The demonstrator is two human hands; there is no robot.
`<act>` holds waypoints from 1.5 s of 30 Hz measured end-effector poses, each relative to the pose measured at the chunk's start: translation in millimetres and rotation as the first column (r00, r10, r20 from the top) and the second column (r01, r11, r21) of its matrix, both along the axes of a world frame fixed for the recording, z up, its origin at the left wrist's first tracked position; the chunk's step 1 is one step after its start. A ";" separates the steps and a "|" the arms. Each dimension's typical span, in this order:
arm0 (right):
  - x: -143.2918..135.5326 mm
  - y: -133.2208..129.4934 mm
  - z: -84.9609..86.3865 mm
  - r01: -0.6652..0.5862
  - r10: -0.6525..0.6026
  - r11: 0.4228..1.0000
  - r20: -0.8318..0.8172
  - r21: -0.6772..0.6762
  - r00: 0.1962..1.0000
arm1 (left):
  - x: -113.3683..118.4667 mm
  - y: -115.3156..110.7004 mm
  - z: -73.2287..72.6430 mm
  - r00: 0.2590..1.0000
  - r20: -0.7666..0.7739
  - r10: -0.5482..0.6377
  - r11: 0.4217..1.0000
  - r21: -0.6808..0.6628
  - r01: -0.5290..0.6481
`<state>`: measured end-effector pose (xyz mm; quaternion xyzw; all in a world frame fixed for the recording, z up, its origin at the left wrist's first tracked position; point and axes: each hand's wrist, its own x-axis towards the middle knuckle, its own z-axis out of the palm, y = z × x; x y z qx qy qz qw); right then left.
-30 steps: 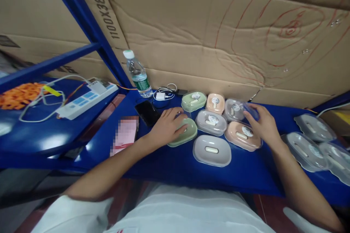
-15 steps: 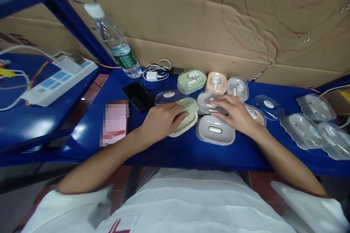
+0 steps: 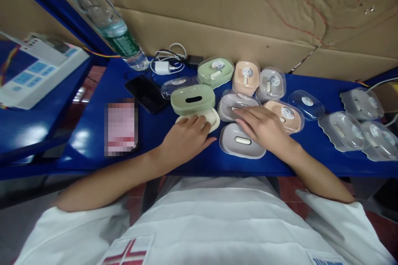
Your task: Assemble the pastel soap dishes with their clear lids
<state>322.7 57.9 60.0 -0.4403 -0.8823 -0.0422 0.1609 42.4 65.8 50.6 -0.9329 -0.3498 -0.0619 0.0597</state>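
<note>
My left hand (image 3: 186,140) lies over a cream oval dish (image 3: 214,119), its fingers bent onto the dish and its thumb stretched out to the side. Directly behind is a green oval dish (image 3: 178,102) with a dark slot in its bottom. My right hand (image 3: 264,126) reaches over a grey oval dish (image 3: 225,107), with its fingertips at a pale bar in the middle and its thumb apart by the front rim. A second grey oval dish (image 3: 228,143) with a pale bar in its slot stands in front, below my right hand.
Green (image 3: 207,72), peach (image 3: 252,78) and grey (image 3: 278,89) lidded boxes stand behind. A peach box (image 3: 295,122) and loose clear lid (image 3: 306,105) are right; several grey boxes (image 3: 345,134) lie farther right. Left are two phones (image 3: 146,93), a charger (image 3: 162,67), bottle (image 3: 115,37) and power strip (image 3: 40,76).
The green dish has come off the cream dish and now sits behind it. My left hand has shifted from the green dish to the cream one. The view has tilted lower.
</note>
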 end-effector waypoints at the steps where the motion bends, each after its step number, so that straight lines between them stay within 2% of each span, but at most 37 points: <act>1: -1.9 -3.2 -0.5 0.007 -0.007 1.000 -0.018 -0.006 1.000 | 1.2 -1.1 -1.1 1.000 -0.015 0.000 1.000 -0.008 0.000; 5: -0.4 -3.0 -7.2 0.033 -0.034 0.997 -0.016 -0.066 0.999 | 3.3 2.3 -6.1 1.000 0.006 0.023 0.999 -0.025 -0.023; 9: 13.8 14.9 -15.7 0.079 -0.086 0.980 -0.033 -0.181 0.996 | 1.8 5.3 -3.4 0.985 0.169 0.021 0.999 0.033 -0.027; 12: 24.5 26.1 -15.1 0.038 -0.057 0.971 -0.072 -0.234 0.996 | 0.6 6.1 1.3 0.964 0.264 0.024 0.996 0.076 -0.046; 18: 32.4 27.4 -11.1 -0.003 -0.005 0.972 -0.032 -0.236 0.999 | 2.1 13.3 -3.0 0.991 0.134 0.028 1.000 0.007 -0.029; 21: 29.3 24.7 -14.1 -0.005 0.011 0.982 0.032 -0.187 0.999 | 4.9 14.8 -9.7 0.988 0.152 0.042 0.999 -0.001 -0.042; 22: 27.4 24.0 -14.8 -0.006 0.013 0.986 0.040 -0.169 0.999 | 6.7 13.4 -12.1 0.984 0.181 0.005 1.000 0.004 -0.006; 24: 23.4 23.3 -15.4 -0.006 0.007 0.990 0.009 -0.141 1.000 | 11.7 7.6 -17.4 0.958 0.227 -0.177 0.984 0.009 0.180; 26: 20.7 24.3 -15.4 -0.008 0.001 0.992 -0.057 -0.123 0.998 | 18.0 -0.7 -23.7 0.881 0.229 -0.414 0.902 -0.024 0.430; 27: 20.1 25.2 -15.6 -0.008 -0.001 0.994 -0.083 -0.109 0.997 | 21.0 -4.8 -26.9 0.842 0.218 -0.493 0.854 -0.062 0.517; 29: 20.1 26.6 -16.6 -0.015 0.008 0.998 -0.103 -0.064 0.995 | 25.5 -10.9 -32.3 0.805 0.202 -0.557 0.797 -0.144 0.587; 31: 20.6 25.2 -16.9 -0.019 0.018 1.000 -0.097 -0.009 0.995 | 26.7 -12.7 -34.1 0.815 0.222 -0.535 0.795 -0.196 0.575; 33: 20.9 19.7 -13.9 -0.013 0.016 0.999 -0.088 0.035 0.996 | 24.0 -10.3 -30.8 0.814 0.315 -0.487 0.803 -0.205 0.560; 37: 21.8 3.5 4.1 -0.045 0.050 0.998 -0.171 0.036 0.984 | 11.9 2.2 -13.9 0.729 0.603 -0.325 0.811 -0.218 0.543; 39: 23.5 -1.6 13.7 -0.090 0.094 0.996 -0.243 0.027 0.966 | 5.5 9.5 -5.8 0.702 0.668 -0.245 0.841 -0.214 0.497; 42: 25.3 -2.8 19.2 -0.206 0.198 0.978 -0.246 -0.007 0.949 | -1.4 18.6 -0.8 0.698 0.669 -0.255 0.910 -0.079 0.408; 45: 23.8 0.8 12.4 -0.275 0.274 0.961 -0.145 0.019 0.951 | -3.6 20.8 -5.1 0.739 0.591 -0.323 0.942 0.124 0.313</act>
